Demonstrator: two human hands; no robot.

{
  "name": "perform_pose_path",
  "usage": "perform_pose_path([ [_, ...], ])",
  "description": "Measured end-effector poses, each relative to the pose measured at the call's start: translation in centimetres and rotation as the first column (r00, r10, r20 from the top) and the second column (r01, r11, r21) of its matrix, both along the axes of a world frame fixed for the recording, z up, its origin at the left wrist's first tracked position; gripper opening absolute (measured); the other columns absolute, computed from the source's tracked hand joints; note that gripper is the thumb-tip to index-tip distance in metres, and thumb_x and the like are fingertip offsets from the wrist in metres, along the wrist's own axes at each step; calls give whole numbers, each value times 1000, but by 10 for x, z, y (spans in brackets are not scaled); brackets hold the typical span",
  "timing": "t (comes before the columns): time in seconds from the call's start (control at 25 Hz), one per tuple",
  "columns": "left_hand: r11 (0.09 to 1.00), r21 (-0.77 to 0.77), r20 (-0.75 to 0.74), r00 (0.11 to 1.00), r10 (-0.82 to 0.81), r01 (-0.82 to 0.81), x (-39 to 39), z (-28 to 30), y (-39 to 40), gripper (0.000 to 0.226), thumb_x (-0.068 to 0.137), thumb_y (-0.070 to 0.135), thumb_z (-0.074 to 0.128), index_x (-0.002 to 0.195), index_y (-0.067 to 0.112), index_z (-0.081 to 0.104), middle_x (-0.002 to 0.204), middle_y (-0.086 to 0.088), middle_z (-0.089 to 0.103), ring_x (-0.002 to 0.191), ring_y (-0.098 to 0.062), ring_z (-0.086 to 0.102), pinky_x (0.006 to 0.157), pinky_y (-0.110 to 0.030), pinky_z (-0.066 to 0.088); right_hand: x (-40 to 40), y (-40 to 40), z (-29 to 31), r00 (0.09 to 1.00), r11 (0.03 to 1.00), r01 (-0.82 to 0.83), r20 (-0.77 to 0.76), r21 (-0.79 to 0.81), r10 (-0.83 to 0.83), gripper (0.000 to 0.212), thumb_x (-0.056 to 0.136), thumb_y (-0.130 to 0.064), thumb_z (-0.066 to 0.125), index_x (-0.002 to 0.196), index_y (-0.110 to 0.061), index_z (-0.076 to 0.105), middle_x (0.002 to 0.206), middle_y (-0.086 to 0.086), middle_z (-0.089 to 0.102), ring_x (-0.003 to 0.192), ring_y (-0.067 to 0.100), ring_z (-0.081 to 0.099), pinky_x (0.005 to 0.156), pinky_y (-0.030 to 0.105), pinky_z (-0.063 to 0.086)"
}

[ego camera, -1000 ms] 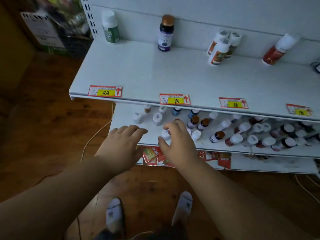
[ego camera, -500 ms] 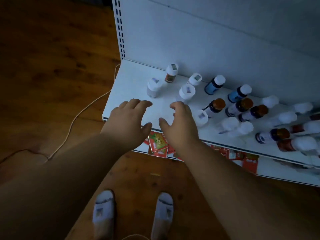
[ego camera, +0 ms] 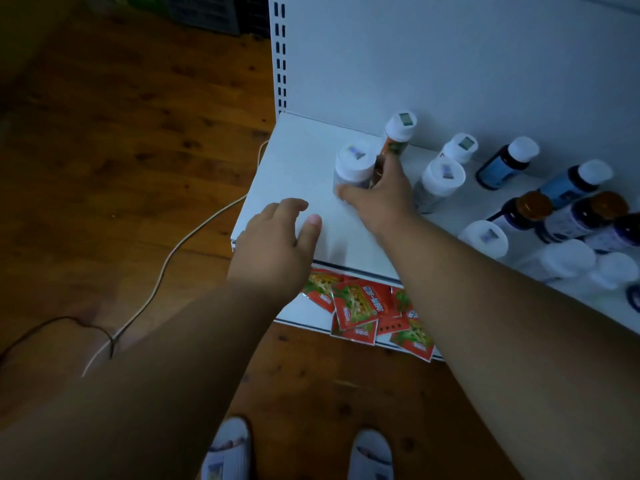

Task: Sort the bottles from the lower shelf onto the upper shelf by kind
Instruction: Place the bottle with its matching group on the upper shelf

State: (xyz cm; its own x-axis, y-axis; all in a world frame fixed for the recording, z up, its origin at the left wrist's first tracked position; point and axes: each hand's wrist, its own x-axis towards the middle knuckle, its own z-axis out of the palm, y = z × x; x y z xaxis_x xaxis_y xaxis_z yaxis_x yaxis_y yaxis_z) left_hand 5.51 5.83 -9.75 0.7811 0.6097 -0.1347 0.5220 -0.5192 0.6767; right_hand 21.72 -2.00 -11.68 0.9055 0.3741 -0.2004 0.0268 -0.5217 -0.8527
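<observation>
On the lower shelf stand and lie several bottles. My right hand reaches onto the shelf and grips a white-capped bottle, thumb at its left base and fingers between it and a red-labelled white-capped bottle behind. My left hand hovers over the shelf's front left corner, fingers relaxed and holding nothing. To the right are more white-capped bottles, blue-labelled bottles and brown-capped dark bottles. The upper shelf is out of view.
Red snack packets lie on the bottom shelf below. A white cable runs over the wooden floor at the left. The perforated shelf upright rises at the back left. My slippered feet stand in front.
The view dropped and closed in on the lower shelf. My right hand moved forward from the shelf's front and took hold of the leftmost white-capped bottle. My left hand stayed by the front edge.
</observation>
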Motion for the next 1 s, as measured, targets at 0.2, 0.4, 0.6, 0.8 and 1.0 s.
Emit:
perform_pose_path([
  [0.2, 972, -230, 140, 987, 82, -48, -39, 79, -31, 45, 103, 49, 24, 125, 23, 53, 117, 7, 60, 106, -5, 54, 89, -33, 47, -67, -43, 88, 928, 960, 99, -373, 262, 6, 73, 51, -49, 83, 113, -24, 53, 106, 4, 69, 93, 20, 70, 78, 42, 56],
  [0.4, 945, -323, 151, 988, 0, 50, -101, 225, -84, 47, 100, 53, 21, 118, 25, 54, 106, 12, 60, 101, 0, 54, 83, -22, 45, -148, -110, 243, 738, 885, 170, -651, 433, 177, 53, 74, -26, 77, 121, -13, 58, 100, 8, 69, 97, 25, 69, 81, 41, 57],
  [0.6, 909, -360, 190, 970, -149, 210, -135, 353, -126, 50, 95, 65, 17, 123, 40, 49, 114, 22, 56, 111, 4, 51, 85, -14, 41, -196, -178, 385, 729, 829, 305, -675, 468, 114, 50, 82, -46, 67, 122, -15, 60, 96, 3, 73, 89, 17, 71, 72, 36, 57],
  [0.8, 690, -485, 332, 843, -423, 537, -108, 418, -150, 44, 91, 64, 18, 113, 48, 52, 110, 25, 62, 108, 10, 55, 84, -6, 43, -222, -216, 447, 736, 670, 550, -668, 498, -107, 39, 86, -42, 55, 111, -14, 67, 103, 8, 73, 95, 20, 70, 85, 39, 55],
  [1.0, 518, -423, 405, 666, -626, 744, -85, 456, -216, 49, 94, 52, 18, 116, 33, 57, 110, 11, 65, 100, 10, 57, 76, -1, 39, -244, -284, 471, 783, 536, 597, -578, 597, -229, 54, 84, -31, 65, 129, -3, 55, 122, 22, 65, 112, 35, 64, 91, 52, 54],
])
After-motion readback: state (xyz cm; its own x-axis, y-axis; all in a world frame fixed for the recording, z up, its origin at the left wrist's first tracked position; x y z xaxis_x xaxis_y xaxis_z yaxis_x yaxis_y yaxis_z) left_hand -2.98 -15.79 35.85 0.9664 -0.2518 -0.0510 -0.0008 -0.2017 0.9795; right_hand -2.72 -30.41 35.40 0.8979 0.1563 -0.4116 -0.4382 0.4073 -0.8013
